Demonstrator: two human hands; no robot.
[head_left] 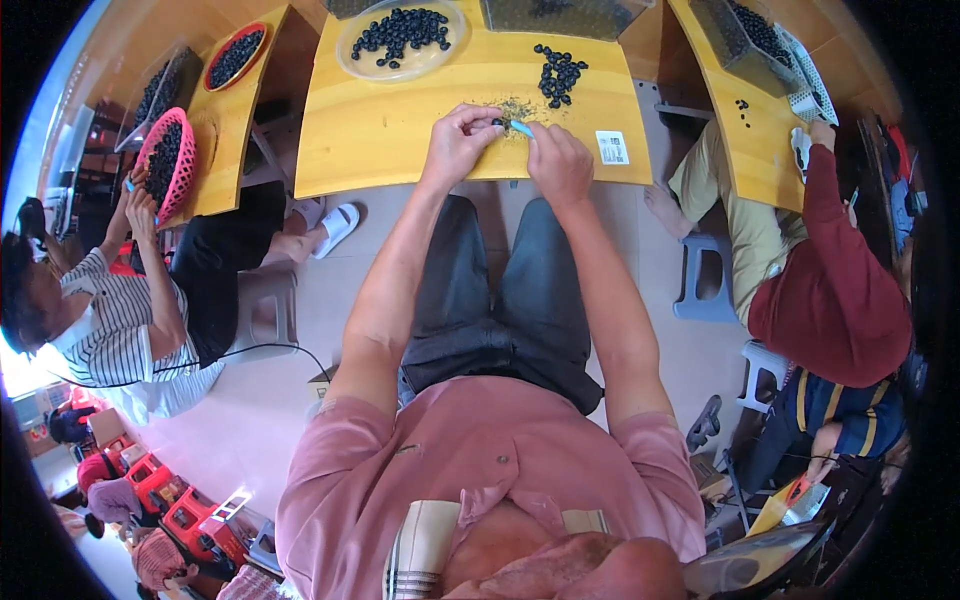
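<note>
Over the near part of the yellow wooden table [390, 145], my left hand [460, 148] pinches a small round black piece [497, 122], bead-like, between thumb and fingertips. My right hand [562, 165] is closed around a small tool with a light blue handle [521, 128], pointed at the black piece. The tool's tip is too small to make out. Crumbly brownish shavings [515, 107] lie just beyond my fingers. A loose group of similar black pieces [560, 75] rests farther back, and a clear round tray [368, 70] at the back left holds many more.
A white printed label [612, 148] lies right of my right hand. A clear bin [560, 18] stands at the back edge. Co-workers sit at side tables, one by a pink basket [168, 165] on the left, another in a maroon sleeve [830, 230] on the right.
</note>
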